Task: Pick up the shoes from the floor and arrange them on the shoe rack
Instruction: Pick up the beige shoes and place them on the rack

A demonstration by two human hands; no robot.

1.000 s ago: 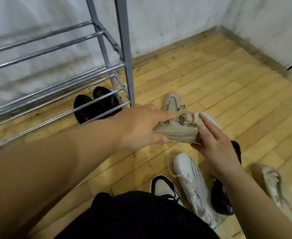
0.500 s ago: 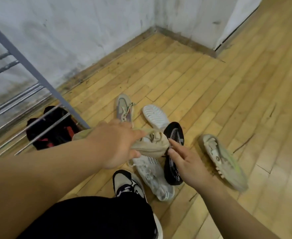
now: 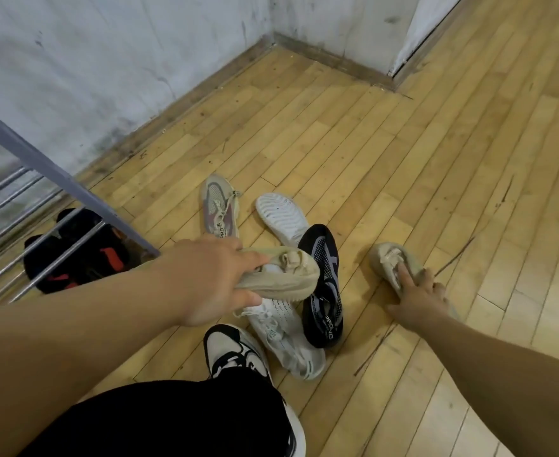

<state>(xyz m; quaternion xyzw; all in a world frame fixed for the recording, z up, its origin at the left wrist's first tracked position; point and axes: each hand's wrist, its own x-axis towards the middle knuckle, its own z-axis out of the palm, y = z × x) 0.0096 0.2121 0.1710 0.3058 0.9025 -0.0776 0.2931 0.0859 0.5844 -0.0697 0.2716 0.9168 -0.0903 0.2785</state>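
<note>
Beige knit shoe [image 3: 291, 275] at centre frame, held off the wooden floor [image 3: 403, 153] by the left hand [image 3: 212, 278]: thumb below near the sole, fingers curled over the collar, toe pointing right. Hanging over a white mesh shoe [image 3: 284, 334] and just beside a black shoe with white markings [image 3: 324, 285], both lying on the boards below and right of centre.

Right hand [image 3: 420, 295] at right of centre, laid on a second beige shoe [image 3: 387, 258] lying on the floor: index finger straight along the laces, other fingers bent over the far edge, thumb spread toward the lower left. Closed grip or mere touch: cannot tell (heel end hidden under the palm).

Above centre, a grey shoe with pink patches [image 3: 220, 206], toe toward the top of the frame. Just right of it, a white shoe turned sole up [image 3: 281, 216], lower end against the black one.

Grey metal shoe rack [image 3: 40, 166] at the left edge, slanted upright and thin rails only partly in view. Beneath the rails, a dark pair with red accents [image 3: 73, 255].

At lower centre, a black-and-white sneaker [image 3: 235, 354], partly covered by black trouser cloth [image 3: 172, 420]. Scuffed pale wall [image 3: 106, 61] across the upper left, turning a corner at top centre.
</note>
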